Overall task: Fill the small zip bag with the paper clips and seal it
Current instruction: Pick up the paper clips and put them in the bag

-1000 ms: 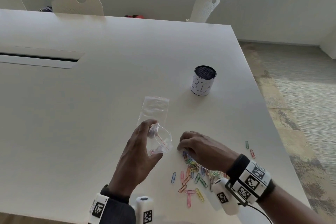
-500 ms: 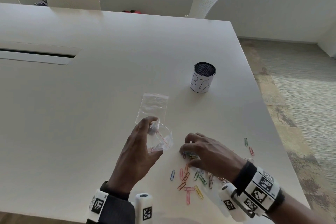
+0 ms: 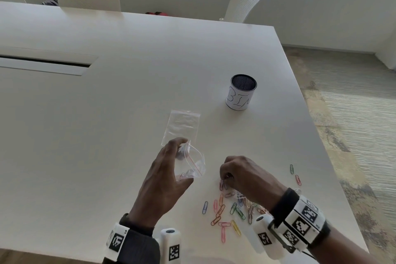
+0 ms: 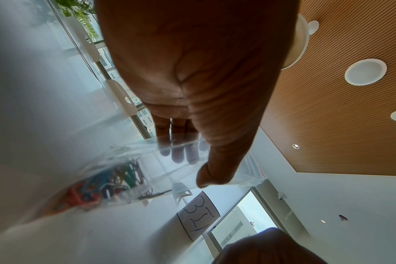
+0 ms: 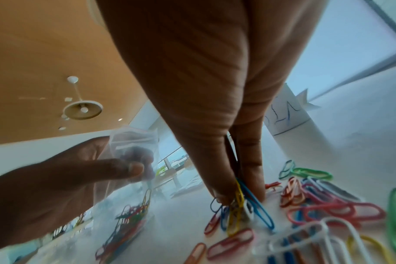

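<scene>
More clips are picked up now.
A few paper clips (image 5: 239, 205) are pinched by the right hand (image 3: 246, 176), now lifted a little; the zip bag (image 3: 189, 163) is held open by the left hand's (image 3: 162, 184) curled fingers.

From the head view, the right hand (image 3: 246, 180) covers part of the paper clips (image 3: 231, 212) under it, so how many it pinches cannot be counted. The left hand (image 3: 165, 180) hides the near side of the zip bag (image 3: 192, 165), and the few clips inside show only as a faint pink smear. A second clear bag (image 3: 182, 124) lies partly behind the fingers. In the left wrist view the clips in the bag (image 4: 106, 180) are blurred to streaks of colour, and the cup (image 4: 197, 219) is cut off by the right hand at the bottom edge. In the right wrist view the cup (image 5: 289, 114) is half hidden behind the fingers (image 5: 249, 160), its lettering unreadable.
</scene>
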`<move>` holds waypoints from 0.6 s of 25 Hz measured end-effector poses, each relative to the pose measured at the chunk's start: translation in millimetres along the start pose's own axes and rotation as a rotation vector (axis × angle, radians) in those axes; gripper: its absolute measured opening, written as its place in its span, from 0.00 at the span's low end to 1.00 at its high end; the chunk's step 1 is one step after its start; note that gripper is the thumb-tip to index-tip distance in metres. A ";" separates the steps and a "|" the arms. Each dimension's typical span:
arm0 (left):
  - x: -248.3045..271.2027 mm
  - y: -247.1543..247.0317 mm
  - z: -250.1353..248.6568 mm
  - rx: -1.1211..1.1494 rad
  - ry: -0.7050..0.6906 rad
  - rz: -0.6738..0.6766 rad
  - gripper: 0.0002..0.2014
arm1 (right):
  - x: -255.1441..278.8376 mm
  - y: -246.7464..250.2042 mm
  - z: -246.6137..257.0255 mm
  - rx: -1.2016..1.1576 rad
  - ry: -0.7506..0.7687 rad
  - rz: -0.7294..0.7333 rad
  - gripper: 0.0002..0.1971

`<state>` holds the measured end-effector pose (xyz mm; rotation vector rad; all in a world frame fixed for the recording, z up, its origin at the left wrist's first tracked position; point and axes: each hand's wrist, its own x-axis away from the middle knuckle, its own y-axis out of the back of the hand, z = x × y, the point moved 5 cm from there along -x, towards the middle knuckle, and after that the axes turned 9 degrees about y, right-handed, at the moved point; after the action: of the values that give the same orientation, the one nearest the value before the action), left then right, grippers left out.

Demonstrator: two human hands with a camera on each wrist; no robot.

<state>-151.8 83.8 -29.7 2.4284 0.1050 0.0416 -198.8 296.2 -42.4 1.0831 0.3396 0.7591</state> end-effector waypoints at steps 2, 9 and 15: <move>0.2 -1.7 1.2 0.010 -0.003 0.003 0.40 | -0.1 8.0 -8.9 -0.098 -0.051 -0.048 0.03; -2.3 -3.8 4.5 0.020 -0.009 -0.003 0.39 | 4.1 33.1 -19.0 -0.663 -0.209 -0.278 0.03; -5.2 -7.3 3.3 0.009 -0.012 0.012 0.40 | -4.7 59.7 19.2 -0.937 -0.138 -0.494 0.04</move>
<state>-157.3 86.7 -37.0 2.4382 0.0857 0.0321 -213.8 295.2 18.6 0.1416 0.0908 0.3141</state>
